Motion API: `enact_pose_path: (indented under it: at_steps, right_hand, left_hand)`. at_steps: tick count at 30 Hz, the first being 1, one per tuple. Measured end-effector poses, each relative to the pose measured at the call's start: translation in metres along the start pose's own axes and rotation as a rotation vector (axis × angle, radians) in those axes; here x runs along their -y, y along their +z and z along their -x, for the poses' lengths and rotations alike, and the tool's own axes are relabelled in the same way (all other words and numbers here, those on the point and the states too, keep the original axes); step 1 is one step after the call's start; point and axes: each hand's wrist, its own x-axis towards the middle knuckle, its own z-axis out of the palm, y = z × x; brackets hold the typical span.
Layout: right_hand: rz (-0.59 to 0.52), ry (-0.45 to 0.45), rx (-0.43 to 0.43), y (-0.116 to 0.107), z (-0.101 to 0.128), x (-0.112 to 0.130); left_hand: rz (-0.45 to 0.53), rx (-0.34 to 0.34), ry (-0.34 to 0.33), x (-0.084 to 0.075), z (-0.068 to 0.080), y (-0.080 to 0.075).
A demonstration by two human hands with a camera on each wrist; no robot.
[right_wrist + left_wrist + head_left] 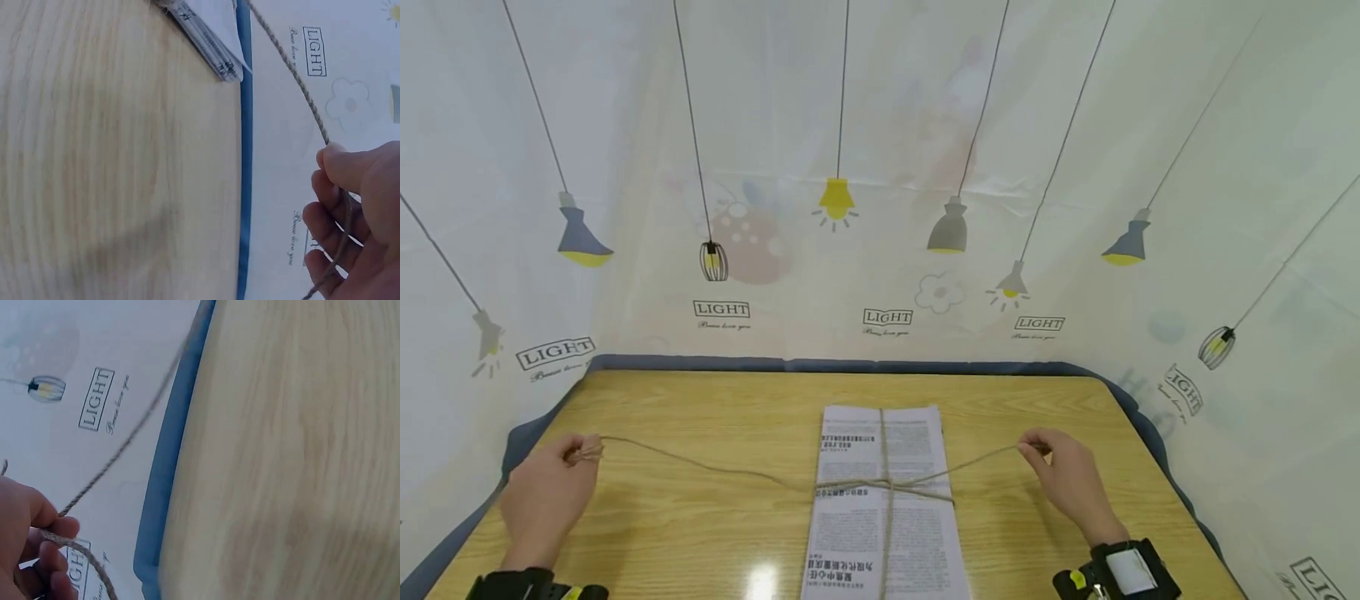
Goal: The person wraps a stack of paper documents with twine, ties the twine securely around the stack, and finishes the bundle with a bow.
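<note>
Holding one twine (715, 471) end in each hand, with the cord crossed over a paper stack (883, 508).

- Left hand (546, 492): near left of the table (700, 400), fingers curled, pinching the left twine end; the left wrist view shows the cord (106, 465) running out between thumb and fingers (59, 528).
- Right hand (1067, 479): near right, fingers curled round the right twine end (300, 81), thumb tip pressed on it.
- Twine: runs from each hand in to the middle of the stack, where it meets a lengthwise wrap in a crossing or knot (886, 485). Both spans hang slightly slack, the left one more.
- Paper stack: printed sheets, lying flat at table centre, near edge out of frame; its far corner (209, 47) shows in the right wrist view.
- Table: wood top with blue edging (820, 364), printed curtain (880, 167) around it.

Step in hand, as I judge it: drawing the knot down on the bundle. The next move would call for an even outward pull from both hands, kept low to the table, so the crossing stays centred and the sheets do not skew or buckle. Whether the knot is already seated I cannot tell.
</note>
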Motion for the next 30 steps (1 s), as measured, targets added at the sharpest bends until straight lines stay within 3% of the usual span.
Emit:
enact_pose_path:
  at_steps: [3,4,5,11,15,18,21,24,27,30]
  right_hand:
    - [0.007,-0.007,0.052,0.000,-0.002,0.005]
    - [0.006,-0.007,0.077,0.001,-0.002,0.007]
    - [0.006,-0.004,0.103,0.001,-0.003,0.008]
    - [0.004,0.034,0.275,0.005,0.001,0.012]
    - [0.035,0.071,0.361,0.009,0.004,0.017]
    - [0.062,0.048,0.356,0.016,0.007,0.019]
    - [0.056,0.052,0.325,0.025,0.011,0.020]
    - [0.005,0.131,0.304,0.033,0.015,0.023]
    - [-0.127,0.290,0.320,0.041,0.020,0.029]
    - [-0.345,0.453,0.370,0.050,0.024,0.036]
  left_hand:
    - [-0.067,-0.013,0.123,0.028,-0.025,0.043]
    - [-0.095,-0.020,0.168,0.034,-0.029,0.054]
    - [-0.118,0.002,0.190,0.029,-0.027,0.055]
    - [-0.170,0.163,0.206,-0.059,0.029,0.010]
    - [-0.186,0.106,0.341,-0.079,0.047,0.022]
    - [-0.150,0.104,0.446,-0.096,0.060,0.031]
    - [-0.064,0.211,0.450,-0.117,0.074,0.038]
    - [0.054,0.368,0.384,-0.133,0.088,0.049]
    - [0.172,0.511,0.335,-0.142,0.101,0.061]
    - [0.271,0.618,0.295,-0.145,0.110,0.075]
